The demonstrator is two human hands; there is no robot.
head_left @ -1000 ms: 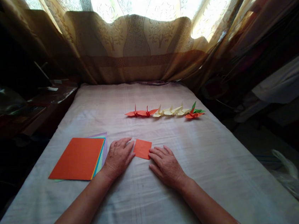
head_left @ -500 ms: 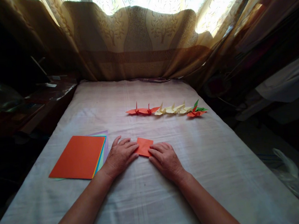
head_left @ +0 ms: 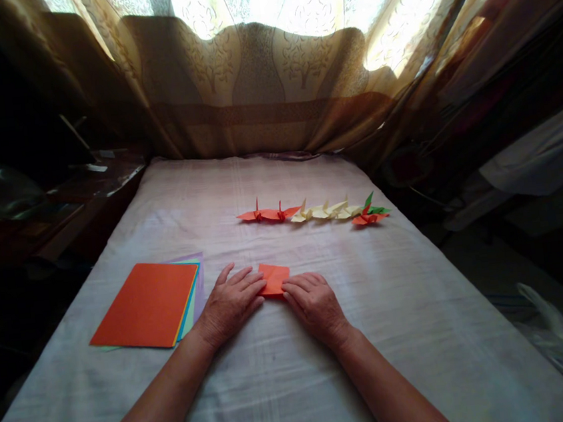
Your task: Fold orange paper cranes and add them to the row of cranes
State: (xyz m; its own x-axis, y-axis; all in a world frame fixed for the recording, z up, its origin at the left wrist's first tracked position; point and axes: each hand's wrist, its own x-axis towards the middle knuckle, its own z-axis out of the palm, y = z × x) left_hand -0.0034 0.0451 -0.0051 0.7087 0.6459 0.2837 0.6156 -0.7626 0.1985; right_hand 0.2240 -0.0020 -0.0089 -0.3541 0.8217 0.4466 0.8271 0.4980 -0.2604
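A small orange square of folded origami paper (head_left: 274,277) lies flat on the cloth between my hands. My left hand (head_left: 232,305) rests palm down with its fingers stretched out, the fingertips pressing on the paper's left side. At the lower right edge, my right hand (head_left: 315,305) has its fingers drawn together with the thumb, gripping the corner of the paper. Fingertips on both sides hide parts of the square.
Left of my hands lies a stack of coloured paper sheets (head_left: 145,306), orange on top. Farther back, several folded paper cranes stand in a row, among them a red crane (head_left: 258,215), a cream crane (head_left: 326,211) and a green crane (head_left: 376,210). A patterned curtain (head_left: 259,92) hangs behind the bed.
The view has tilted slightly, so everything sits a little lower. My left fingers have shifted slightly right over the paper, and the square lies a little straighter.
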